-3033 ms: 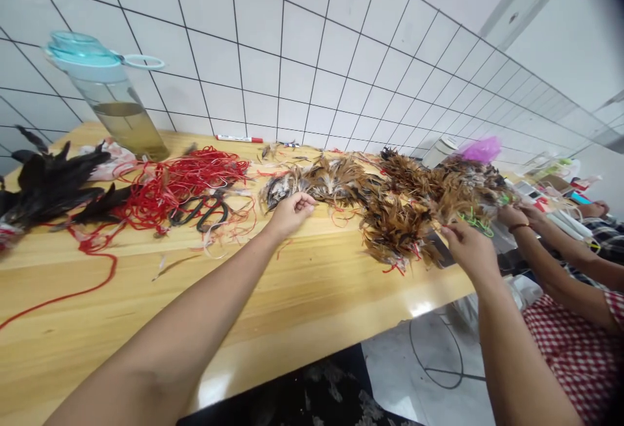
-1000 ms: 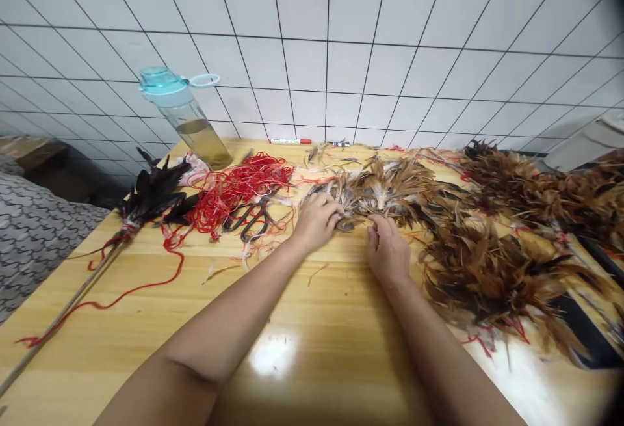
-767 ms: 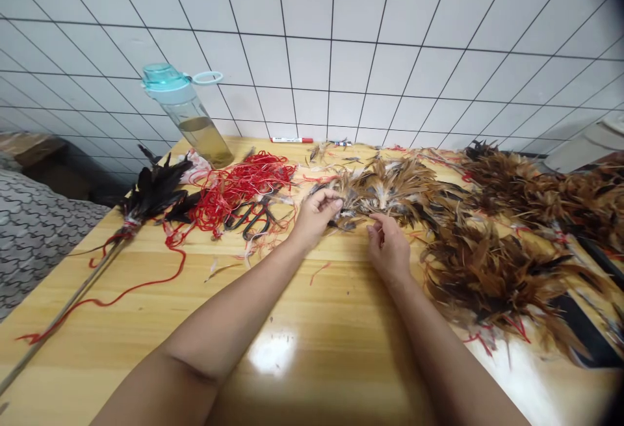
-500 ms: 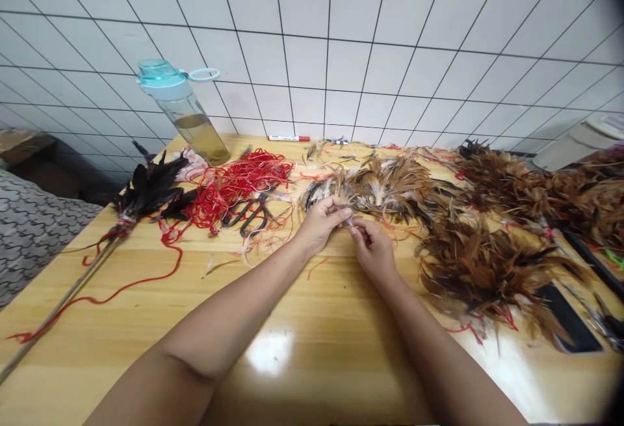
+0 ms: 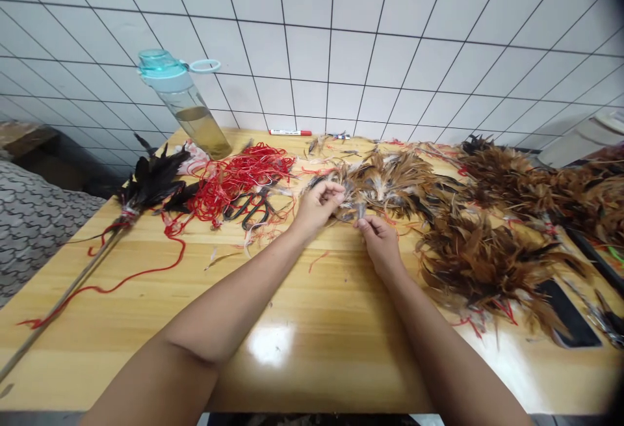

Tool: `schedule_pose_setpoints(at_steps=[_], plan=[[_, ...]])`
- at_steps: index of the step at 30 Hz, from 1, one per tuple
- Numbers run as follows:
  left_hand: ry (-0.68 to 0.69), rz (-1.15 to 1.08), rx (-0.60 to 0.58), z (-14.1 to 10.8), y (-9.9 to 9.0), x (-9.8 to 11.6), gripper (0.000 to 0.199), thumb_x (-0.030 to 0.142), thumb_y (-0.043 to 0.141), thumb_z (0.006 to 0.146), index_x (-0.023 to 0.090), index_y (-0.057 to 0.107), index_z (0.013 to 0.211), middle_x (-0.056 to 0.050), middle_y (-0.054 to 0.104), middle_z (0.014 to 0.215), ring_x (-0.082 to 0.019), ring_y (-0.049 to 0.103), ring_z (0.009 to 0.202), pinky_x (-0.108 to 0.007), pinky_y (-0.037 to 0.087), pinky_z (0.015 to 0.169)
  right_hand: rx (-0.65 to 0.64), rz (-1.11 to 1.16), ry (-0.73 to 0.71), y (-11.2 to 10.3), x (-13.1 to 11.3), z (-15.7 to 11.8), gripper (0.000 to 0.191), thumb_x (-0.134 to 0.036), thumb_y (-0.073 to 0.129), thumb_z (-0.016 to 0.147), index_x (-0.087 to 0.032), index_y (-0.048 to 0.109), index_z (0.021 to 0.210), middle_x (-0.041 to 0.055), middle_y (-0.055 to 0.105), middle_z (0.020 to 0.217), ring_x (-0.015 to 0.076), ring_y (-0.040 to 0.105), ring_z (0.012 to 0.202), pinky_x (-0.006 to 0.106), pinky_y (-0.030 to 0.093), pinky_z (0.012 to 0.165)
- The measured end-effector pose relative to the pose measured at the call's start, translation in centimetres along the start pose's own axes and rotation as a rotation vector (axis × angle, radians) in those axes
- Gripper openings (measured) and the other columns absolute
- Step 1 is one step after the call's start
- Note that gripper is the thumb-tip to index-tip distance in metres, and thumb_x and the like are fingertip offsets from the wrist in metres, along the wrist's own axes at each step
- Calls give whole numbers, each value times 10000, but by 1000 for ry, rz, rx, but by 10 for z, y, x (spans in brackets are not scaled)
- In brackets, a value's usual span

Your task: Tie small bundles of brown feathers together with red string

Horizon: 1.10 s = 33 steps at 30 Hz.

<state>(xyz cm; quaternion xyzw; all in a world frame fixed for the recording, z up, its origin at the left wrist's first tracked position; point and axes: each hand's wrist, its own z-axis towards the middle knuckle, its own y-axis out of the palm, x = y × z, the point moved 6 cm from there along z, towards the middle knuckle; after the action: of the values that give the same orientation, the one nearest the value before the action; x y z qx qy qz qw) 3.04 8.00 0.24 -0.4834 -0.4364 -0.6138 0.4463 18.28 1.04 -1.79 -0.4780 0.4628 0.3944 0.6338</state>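
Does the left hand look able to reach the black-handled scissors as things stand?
Probably yes: the left hand is at the brown feathers, and the black-handled scissors lie close by on the wooden table, with only loose red threads around them.

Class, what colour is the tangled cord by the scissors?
Red cord with white strands; head view.

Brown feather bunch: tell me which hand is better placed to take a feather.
Probably the right hand: its fingertips are at a single feather on the near edge, while the left hand lies curled over the bunch.
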Motion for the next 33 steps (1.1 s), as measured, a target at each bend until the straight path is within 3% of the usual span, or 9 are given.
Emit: schedule_pose_setpoints(at_steps=[3,10,16,19,22,27,30,33], plan=[[87,202,99,9,-23,7,147,252,638,780,161,630,895,-1,596,777,-100,512,705,-221,416,677,65,71,59,-7,2,2,281,-458,554,799,-189,625,762,-33,479,601,110,412,539,241,340,522],[324,833,-341,11,-20,12,98,161,600,752,188,678,805,-28,623,789,-157,545,775,-291,429,740,118,126,86,-11,5,3,302,-480,571,786,-183,612,759,-34,465,592,103,410,532,233,337,506],[371,1113,-308,13,-37,15,296,56,521,702,218,695,879,-55,626,843,-222,528,864,-349,420,777,112,62,38,-11,6,3,303,-477,553,811,-183,620,776,-40,453,595,104,403,536,237,333,520],[364,1194,-346,11,-37,13,305,76,542,697,232,698,908,-59,629,890,-240,522,899,-355,411,766,113,25,32,-12,4,3,303,-473,546,810,-182,622,775,-34,464,607,109,411,553,239,333,528],[355,1199,-368,8,-35,11,217,131,560,743,227,694,885,-70,623,918,-244,518,903,-358,405,754,108,4,27,-11,3,3,297,-466,542,810,-183,623,770,-27,481,613,115,420,565,241,339,536],[345,1023,-286,13,-37,18,103,173,557,792,197,656,782,-54,609,856,-206,529,876,-340,408,793,115,13,14,-11,3,3,290,-462,551,805,-186,629,762,-29,496,599,114,420,553,244,351,540],[267,845,-191,19,-47,21,56,195,573,775,176,624,762,-31,588,804,-172,528,801,-303,406,741,110,0,5,-10,2,3,285,-455,552,805,-184,630,762,-28,502,604,111,414,549,243,349,537],[132,523,-82,23,-59,17,72,238,592,767,167,581,769,5,558,726,-123,491,674,-254,378,642,105,-33,-17,-10,0,2,277,-442,545,813,-183,633,771,-28,498,598,112,408,547,243,341,532]])
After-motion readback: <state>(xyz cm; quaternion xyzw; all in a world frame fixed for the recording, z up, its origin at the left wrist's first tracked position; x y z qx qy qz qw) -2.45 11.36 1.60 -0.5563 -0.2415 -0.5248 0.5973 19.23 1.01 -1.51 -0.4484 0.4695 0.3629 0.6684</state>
